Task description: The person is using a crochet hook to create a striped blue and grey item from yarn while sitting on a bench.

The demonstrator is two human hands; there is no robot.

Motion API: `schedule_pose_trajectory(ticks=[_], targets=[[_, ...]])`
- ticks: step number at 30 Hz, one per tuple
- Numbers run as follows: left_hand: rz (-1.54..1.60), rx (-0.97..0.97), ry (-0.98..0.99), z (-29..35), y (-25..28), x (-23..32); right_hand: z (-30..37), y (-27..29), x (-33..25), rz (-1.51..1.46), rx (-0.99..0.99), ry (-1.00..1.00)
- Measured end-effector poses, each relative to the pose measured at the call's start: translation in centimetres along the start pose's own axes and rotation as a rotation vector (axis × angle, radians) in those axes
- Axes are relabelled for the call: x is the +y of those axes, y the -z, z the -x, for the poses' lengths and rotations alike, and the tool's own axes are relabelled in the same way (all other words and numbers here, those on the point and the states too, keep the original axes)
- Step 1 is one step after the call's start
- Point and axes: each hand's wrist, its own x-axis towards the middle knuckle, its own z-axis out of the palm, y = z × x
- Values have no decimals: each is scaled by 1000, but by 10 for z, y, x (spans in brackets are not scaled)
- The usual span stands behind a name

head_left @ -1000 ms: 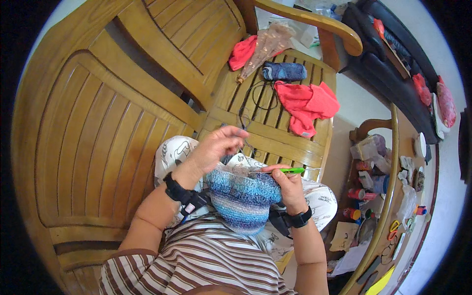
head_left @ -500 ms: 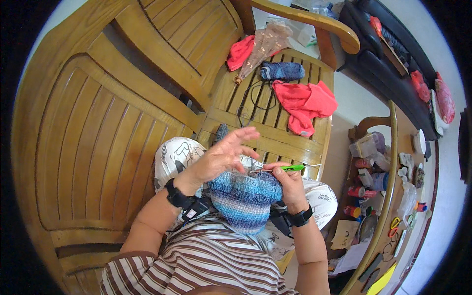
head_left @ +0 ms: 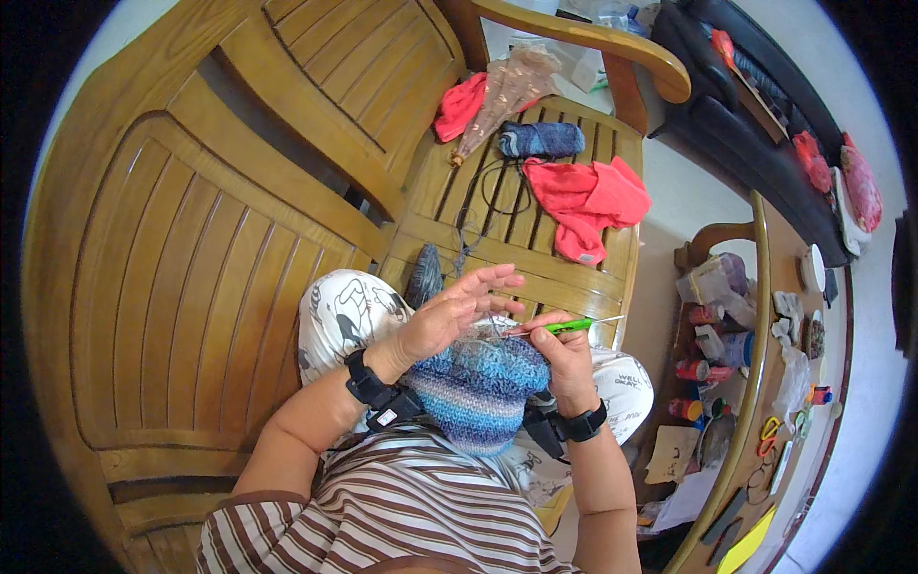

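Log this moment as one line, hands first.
right hand: holding green-handled crochet hook; left hand: open near striped blue yarn piece; wooden bench: blue yarn skein, red cloth

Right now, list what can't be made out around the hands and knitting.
In the head view:
Green-handled tool: left tip too small, lost among stitches.
Left hand: any yarn across its fingers too fine to tell.
Right hand: some fingers hidden behind its thumb and palm.
Printed trousers: middle covered by the knitting.

L hand [head_left: 442,323], fingers [head_left: 492,277] loosely extended, R hand [head_left: 571,365] pinching w/ thumb, forearms [head_left: 311,423] angled in
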Motion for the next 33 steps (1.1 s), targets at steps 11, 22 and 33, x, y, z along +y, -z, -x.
schedule_pose_trajectory(ticks=[11, 22, 33], targets=[[-1096, 7, 23, 14, 27, 28, 2, 7, 0, -63, 40, -34], [-1376, 478, -219, 27, 65, 110, 15, 19, -7, -186, 54, 15], [-328, 1, 86, 1, -7, 27, 6, 15, -3, -95, 62, -14]])
